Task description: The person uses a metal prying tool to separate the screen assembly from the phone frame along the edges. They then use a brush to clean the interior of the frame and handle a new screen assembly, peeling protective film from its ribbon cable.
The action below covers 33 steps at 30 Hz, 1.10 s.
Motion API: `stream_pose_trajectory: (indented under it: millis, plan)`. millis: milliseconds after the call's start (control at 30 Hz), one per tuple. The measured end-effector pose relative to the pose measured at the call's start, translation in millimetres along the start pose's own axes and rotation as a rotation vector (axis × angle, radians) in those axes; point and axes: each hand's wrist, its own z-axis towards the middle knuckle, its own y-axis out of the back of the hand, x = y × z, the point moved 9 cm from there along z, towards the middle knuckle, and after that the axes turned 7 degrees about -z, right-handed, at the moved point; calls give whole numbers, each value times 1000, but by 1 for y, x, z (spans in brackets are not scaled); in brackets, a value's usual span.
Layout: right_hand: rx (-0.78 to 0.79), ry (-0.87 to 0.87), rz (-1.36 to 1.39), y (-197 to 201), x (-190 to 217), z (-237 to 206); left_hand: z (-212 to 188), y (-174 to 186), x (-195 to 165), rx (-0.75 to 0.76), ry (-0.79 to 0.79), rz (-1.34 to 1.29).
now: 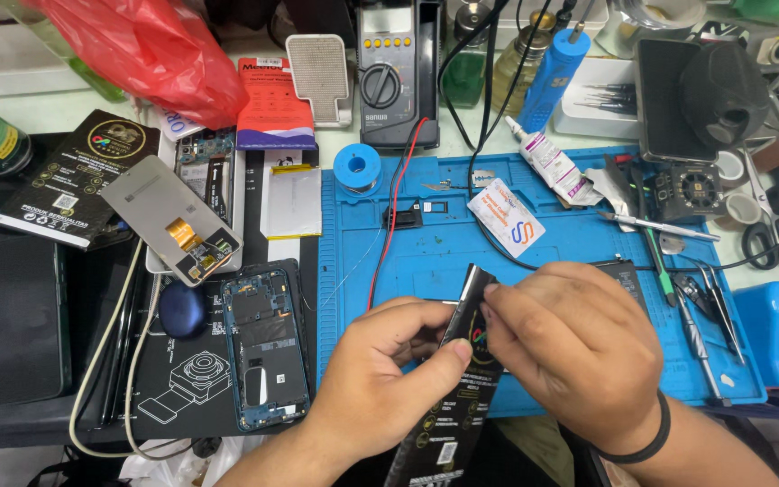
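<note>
Black flat package pinched between left hand and right hand.

Bright, even overhead light, colours saturated. Blue work mat is the reference: sharp across its middle, soft short shadows under whatever lies on it. Faint glare on the silver screen panel left of the mat. Dark surface further left reads underexposed, little detail. Behind the mat clutter bends slightly, wide-angle distortion toward corners. No motion blur visible.
</note>
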Motion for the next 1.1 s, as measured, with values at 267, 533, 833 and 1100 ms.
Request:
stream_pose_trajectory:
  millis: [267, 533, 833, 1100]
  plan:
    - [2, -70, 88, 0, -3, -2, 0, 0, 10, -60, 52, -100]
    - [15, -70, 42, -1, -6, -6, -5, -5, 4, 8, -6, -43]
    - [154, 32, 70, -2, -7, -6, -2, -5, 25, 58, 162, -213]
    - [148, 51, 61, -3, -8, -9, -4, -8, 23, 85, 121, -168]
